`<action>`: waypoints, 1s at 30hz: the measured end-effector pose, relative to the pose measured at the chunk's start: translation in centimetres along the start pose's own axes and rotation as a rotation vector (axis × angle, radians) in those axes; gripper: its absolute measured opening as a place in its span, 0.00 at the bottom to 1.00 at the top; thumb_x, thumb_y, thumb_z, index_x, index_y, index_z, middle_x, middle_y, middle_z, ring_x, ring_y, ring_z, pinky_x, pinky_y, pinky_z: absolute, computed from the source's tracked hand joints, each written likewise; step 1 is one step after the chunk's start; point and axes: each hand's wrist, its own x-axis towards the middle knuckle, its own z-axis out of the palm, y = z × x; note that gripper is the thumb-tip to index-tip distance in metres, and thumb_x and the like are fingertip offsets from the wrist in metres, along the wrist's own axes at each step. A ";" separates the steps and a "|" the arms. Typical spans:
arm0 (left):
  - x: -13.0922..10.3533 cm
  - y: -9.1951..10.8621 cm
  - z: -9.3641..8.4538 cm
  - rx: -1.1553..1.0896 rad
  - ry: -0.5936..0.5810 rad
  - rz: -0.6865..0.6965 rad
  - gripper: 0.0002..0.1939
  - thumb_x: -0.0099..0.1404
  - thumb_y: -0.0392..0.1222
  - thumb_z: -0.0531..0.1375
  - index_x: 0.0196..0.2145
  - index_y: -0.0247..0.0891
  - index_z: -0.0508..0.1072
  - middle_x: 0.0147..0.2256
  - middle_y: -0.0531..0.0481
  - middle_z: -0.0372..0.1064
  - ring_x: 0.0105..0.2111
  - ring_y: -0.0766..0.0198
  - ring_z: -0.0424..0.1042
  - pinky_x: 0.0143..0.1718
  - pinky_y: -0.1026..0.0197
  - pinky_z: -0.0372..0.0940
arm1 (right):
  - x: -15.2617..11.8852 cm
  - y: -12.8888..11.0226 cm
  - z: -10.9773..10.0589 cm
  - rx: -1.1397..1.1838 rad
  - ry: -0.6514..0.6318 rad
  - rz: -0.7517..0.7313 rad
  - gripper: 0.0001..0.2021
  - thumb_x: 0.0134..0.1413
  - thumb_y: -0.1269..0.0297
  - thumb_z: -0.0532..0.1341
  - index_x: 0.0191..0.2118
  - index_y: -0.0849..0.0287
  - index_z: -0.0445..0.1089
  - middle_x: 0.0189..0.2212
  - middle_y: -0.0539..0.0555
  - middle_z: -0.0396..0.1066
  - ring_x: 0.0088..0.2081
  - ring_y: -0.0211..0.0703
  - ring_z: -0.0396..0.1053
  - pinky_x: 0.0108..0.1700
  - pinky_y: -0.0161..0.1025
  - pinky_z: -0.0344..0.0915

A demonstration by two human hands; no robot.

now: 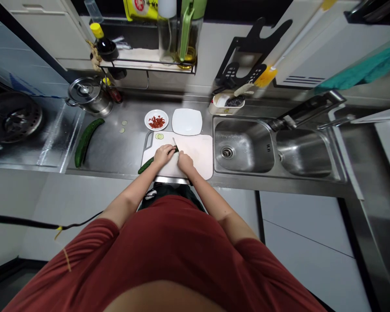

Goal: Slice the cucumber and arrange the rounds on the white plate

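Note:
A dark green cucumber [145, 166] lies slantwise across the white cutting board [199, 158]. My left hand [164, 155] is closed over it near its right end. Close beside, my right hand [185, 163] forms a fist around a knife [174, 141]; its narrow blade stands at the cucumber's end, and the handle is hidden in my fingers. Thin pale cucumber slices [159, 136] rest near the board's top left, by its grey handle. Behind the board are a small white plate [147, 123] of chopped red pieces [156, 122] and a squarish white plate [186, 121].
Another cucumber [87, 141] lies on the steel counter [120, 151] at left, with loose slices [122, 130] nearby. A lidded pot [90, 97] stands behind. On the right is a double sink [243, 145] with a faucet [307, 112]. A bottle shelf [149, 66] hangs above.

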 end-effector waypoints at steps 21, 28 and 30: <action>0.0 0.2 -0.3 0.020 -0.010 -0.005 0.13 0.68 0.44 0.53 0.45 0.43 0.74 0.44 0.47 0.73 0.45 0.59 0.70 0.49 0.57 0.63 | -1.4 1.4 0.3 0.003 -0.044 0.026 0.14 0.59 0.76 0.49 0.50 0.65 0.60 0.43 0.65 0.71 0.45 0.51 0.71 0.43 0.41 0.66; 0.2 0.1 -0.2 0.009 -0.006 -0.032 0.13 0.67 0.44 0.55 0.48 0.43 0.73 0.46 0.47 0.72 0.47 0.58 0.70 0.50 0.56 0.63 | -3.4 3.0 0.6 0.005 -0.098 0.047 0.14 0.59 0.75 0.49 0.50 0.64 0.60 0.43 0.66 0.71 0.44 0.52 0.71 0.41 0.42 0.65; 0.2 0.2 -0.2 0.018 -0.004 -0.052 0.14 0.66 0.44 0.55 0.48 0.44 0.72 0.46 0.47 0.73 0.47 0.57 0.70 0.50 0.56 0.64 | -3.7 3.5 0.3 0.005 -0.101 0.041 0.14 0.60 0.74 0.49 0.51 0.64 0.61 0.43 0.65 0.71 0.44 0.52 0.71 0.41 0.41 0.65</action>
